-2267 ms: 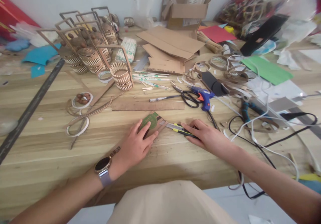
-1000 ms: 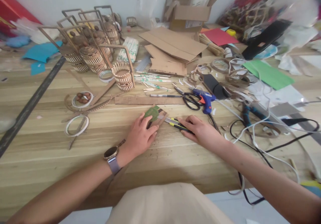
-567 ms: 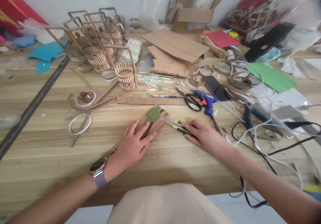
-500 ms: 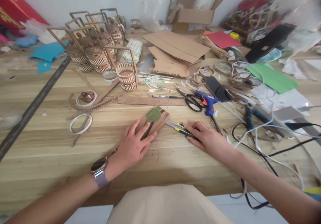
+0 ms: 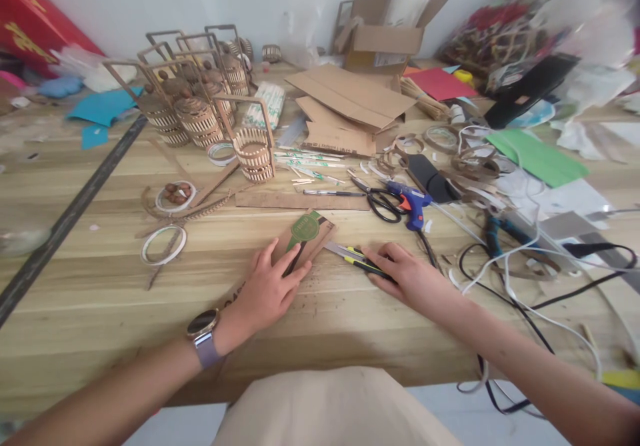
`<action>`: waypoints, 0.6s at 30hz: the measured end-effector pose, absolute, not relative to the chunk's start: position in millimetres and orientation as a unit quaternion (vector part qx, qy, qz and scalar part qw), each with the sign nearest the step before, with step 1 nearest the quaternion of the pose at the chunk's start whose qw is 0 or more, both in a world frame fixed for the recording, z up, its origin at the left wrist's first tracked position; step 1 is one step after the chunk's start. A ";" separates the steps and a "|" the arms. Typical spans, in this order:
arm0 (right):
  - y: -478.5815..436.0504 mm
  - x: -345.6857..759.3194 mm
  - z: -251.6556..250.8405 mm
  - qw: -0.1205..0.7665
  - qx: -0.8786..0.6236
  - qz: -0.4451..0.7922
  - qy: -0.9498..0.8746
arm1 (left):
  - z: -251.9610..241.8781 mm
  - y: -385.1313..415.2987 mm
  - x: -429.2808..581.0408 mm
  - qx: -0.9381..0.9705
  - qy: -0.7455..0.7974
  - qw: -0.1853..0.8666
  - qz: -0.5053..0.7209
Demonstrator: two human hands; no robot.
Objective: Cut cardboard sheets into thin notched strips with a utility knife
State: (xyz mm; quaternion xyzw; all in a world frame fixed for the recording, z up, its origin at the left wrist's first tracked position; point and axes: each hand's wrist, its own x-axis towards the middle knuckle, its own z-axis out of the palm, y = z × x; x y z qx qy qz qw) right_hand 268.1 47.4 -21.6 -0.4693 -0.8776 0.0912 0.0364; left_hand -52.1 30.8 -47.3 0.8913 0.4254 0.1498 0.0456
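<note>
Under the spread fingers of my left hand lies a flat piece of brown cardboard printed with a green emblem. The fingers press on its face and do not wrap round it. My right hand is closed round a yellow and black utility knife, which lies low against the wooden table. Its blade is out and points left at the cardboard's right edge; whether it touches cannot be made out. Small brown crumbs lie on the wood between the hands. Beyond the cardboard is a long brown cardboard strip.
Black-handled scissors and a blue glue gun lie just beyond my right hand. Tangled cables run along the right. Small lantern-like stick baskets stand at the back left, near tape rolls. Cardboard sheets lie at the back.
The view has shifted slightly. My right hand and the utility knife have moved a little left, closer to the cardboard. My left hand stays on the cardboard.
</note>
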 end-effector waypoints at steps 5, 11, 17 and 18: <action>55.3 270.6 -23.3 0.070 -0.496 0.090 -0.861 | -46.2 42.7 -42.6 0.888 0.429 0.046 0.159; 80.9 270.7 -24.0 0.086 -0.507 0.063 -0.856 | -44.1 76.9 -29.6 0.880 0.447 0.055 0.149; 96.2 274.4 -32.1 0.103 -0.500 0.079 -0.856 | -47.0 87.0 -41.1 0.895 0.411 0.077 0.155; 96.8 274.2 -33.1 0.105 -0.500 0.080 -0.856 | -47.8 86.4 -44.1 0.899 0.400 0.081 0.157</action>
